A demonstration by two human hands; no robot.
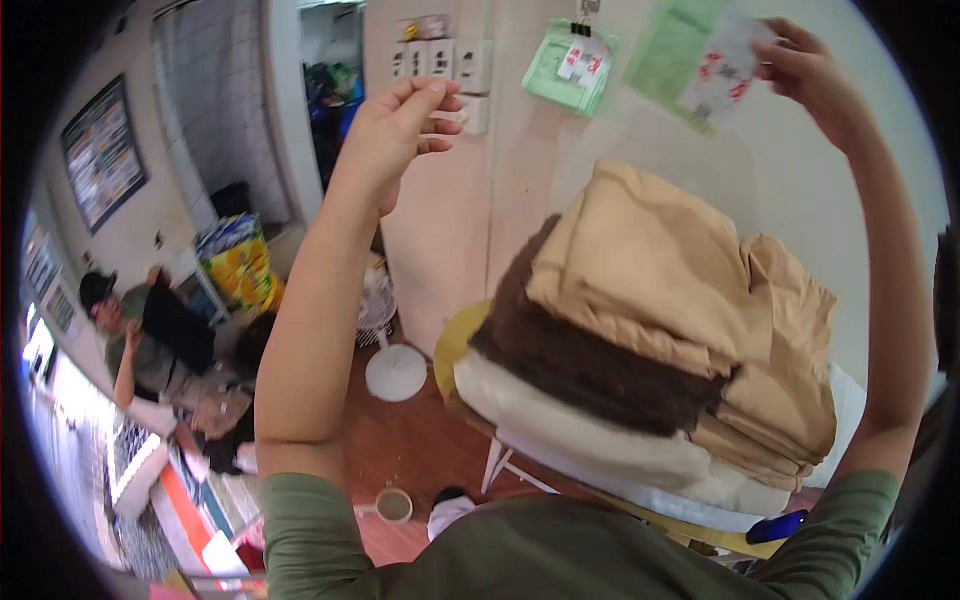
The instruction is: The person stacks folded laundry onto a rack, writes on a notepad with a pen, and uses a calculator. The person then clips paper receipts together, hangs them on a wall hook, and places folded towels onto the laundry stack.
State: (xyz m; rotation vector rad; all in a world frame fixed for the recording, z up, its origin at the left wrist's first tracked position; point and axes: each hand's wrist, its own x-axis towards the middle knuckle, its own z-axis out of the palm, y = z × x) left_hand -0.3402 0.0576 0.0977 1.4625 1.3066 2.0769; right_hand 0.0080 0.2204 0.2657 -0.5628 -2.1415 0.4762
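My right hand [812,85], raised at the upper right, pinches the edge of a light green sheet with a white label [722,70]. Red and black print shows on the label, and the sheet looks blurred. At the upper middle, my left hand [405,125] is held up with loosely curled, partly spread fingers and nothing visible in them. Between the hands, a similar green packet [565,75] hangs on the wall from a black binder clip [581,30]. Below them rises a stack of folded cloth: tan fabric [660,260] on top, dark brown fabric [600,365] under it, cream fabric [580,425] beneath.
The stack rests on a yellow-edged table [455,340]. A dark blue object [777,527] lies at its near edge. A white fan [397,372] and a cup [394,506] are on the left. Farther left, a person [150,340] in a cap sits near a yellow bag [243,265].
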